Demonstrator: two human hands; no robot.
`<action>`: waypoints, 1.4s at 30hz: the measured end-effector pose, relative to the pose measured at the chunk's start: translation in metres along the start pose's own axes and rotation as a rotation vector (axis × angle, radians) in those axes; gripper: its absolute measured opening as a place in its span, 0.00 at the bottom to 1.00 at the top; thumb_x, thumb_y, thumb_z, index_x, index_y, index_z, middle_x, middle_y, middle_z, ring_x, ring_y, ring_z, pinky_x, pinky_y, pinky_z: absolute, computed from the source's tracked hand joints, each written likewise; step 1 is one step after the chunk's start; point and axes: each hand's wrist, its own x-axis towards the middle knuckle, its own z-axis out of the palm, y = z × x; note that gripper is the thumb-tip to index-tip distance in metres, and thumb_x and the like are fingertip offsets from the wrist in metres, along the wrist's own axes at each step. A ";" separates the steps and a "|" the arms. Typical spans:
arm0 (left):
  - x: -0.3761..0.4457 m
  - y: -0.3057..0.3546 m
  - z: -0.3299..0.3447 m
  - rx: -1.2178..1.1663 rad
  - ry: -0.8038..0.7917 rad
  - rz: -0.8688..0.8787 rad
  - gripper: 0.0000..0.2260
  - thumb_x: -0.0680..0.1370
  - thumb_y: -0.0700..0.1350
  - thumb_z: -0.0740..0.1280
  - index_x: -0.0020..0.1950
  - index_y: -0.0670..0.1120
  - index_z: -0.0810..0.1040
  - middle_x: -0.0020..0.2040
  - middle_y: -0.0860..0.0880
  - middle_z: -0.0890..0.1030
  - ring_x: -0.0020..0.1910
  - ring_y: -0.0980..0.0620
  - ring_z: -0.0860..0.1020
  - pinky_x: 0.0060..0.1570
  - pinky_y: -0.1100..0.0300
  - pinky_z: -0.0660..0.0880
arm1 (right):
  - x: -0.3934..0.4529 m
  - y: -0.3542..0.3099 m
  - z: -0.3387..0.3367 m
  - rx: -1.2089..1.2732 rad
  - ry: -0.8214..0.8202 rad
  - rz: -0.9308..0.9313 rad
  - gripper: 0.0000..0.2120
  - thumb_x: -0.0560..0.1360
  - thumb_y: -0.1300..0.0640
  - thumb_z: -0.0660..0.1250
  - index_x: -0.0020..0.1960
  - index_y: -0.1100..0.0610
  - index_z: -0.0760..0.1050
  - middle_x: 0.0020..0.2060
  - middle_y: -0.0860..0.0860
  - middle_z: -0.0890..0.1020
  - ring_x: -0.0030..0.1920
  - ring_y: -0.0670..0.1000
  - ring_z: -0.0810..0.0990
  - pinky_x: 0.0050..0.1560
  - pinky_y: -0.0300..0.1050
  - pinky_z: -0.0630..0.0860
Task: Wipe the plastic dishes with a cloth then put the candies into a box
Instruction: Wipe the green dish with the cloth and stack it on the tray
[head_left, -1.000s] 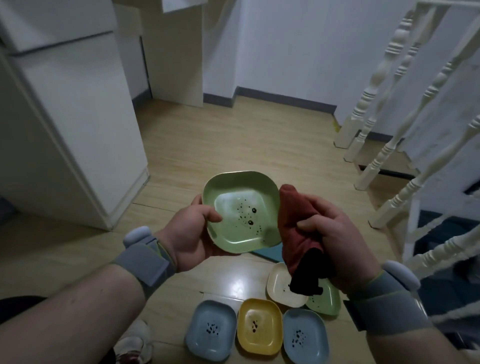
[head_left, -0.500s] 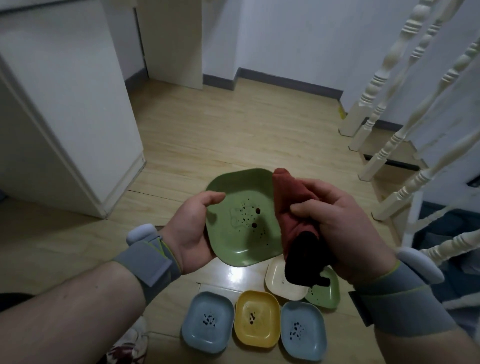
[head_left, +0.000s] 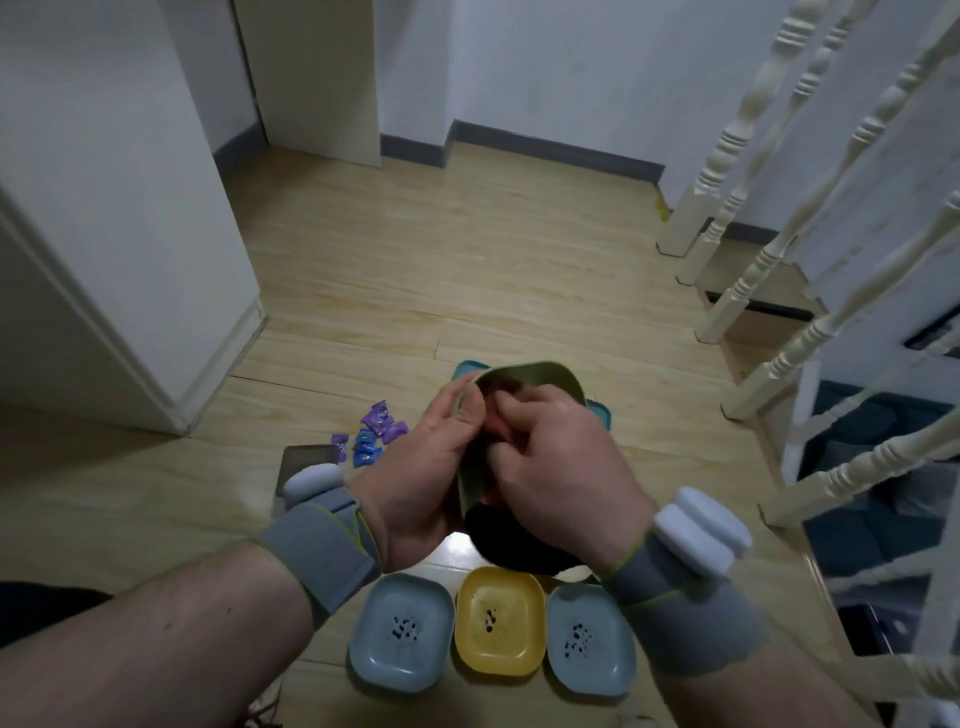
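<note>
Candies (head_left: 373, 432): a small heap of purple and blue wrapped sweets on the wood floor, left of the hands; too bunched to count exactly, roughly eight.
Dark flat thing (head_left: 305, 457): just beside the sweets, partly behind the left wristband; cannot tell what it is.
Left hand (head_left: 426, 467): curled round the left rim of the green dish (head_left: 540, 375), thumb on the inner face, holding it up on edge off the floor.
Cloth (head_left: 511, 540): red and dark, bunched inside the green dish and hanging below it.
Right hand (head_left: 556, 467): fingers curled, clutching the cloth and pressing it into the dish.
Dishes on floor: three in a row in front of the person, left blue dish (head_left: 401, 631), yellow dish (head_left: 500, 621), right blue dish (head_left: 589, 642), each spotted with dark specks, edges touching or nearly so.
Teal box (head_left: 602, 413): only corners show behind the green dish.
Room: white cabinet (head_left: 104, 208) on the left, stair balusters (head_left: 779, 260) on the right, open floor between and beyond.
</note>
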 end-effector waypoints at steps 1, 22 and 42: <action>0.000 0.000 -0.001 0.000 0.003 -0.014 0.28 0.74 0.58 0.61 0.71 0.47 0.69 0.63 0.39 0.78 0.59 0.43 0.79 0.54 0.50 0.79 | -0.004 -0.005 0.001 0.008 -0.037 -0.047 0.16 0.73 0.54 0.63 0.60 0.52 0.78 0.52 0.51 0.75 0.54 0.56 0.76 0.57 0.51 0.74; 0.004 0.031 -0.027 0.111 -0.012 0.017 0.30 0.73 0.66 0.57 0.72 0.54 0.68 0.63 0.44 0.80 0.61 0.40 0.79 0.60 0.32 0.71 | -0.015 0.021 0.000 -0.400 -0.164 0.199 0.15 0.77 0.46 0.58 0.57 0.46 0.78 0.44 0.50 0.67 0.40 0.55 0.75 0.42 0.45 0.70; 0.009 0.024 -0.013 0.098 0.136 0.109 0.27 0.72 0.61 0.60 0.68 0.49 0.71 0.62 0.40 0.80 0.60 0.38 0.79 0.58 0.36 0.74 | -0.015 0.030 0.027 -0.168 -0.207 0.024 0.15 0.76 0.46 0.60 0.61 0.41 0.76 0.47 0.49 0.70 0.47 0.54 0.76 0.50 0.48 0.76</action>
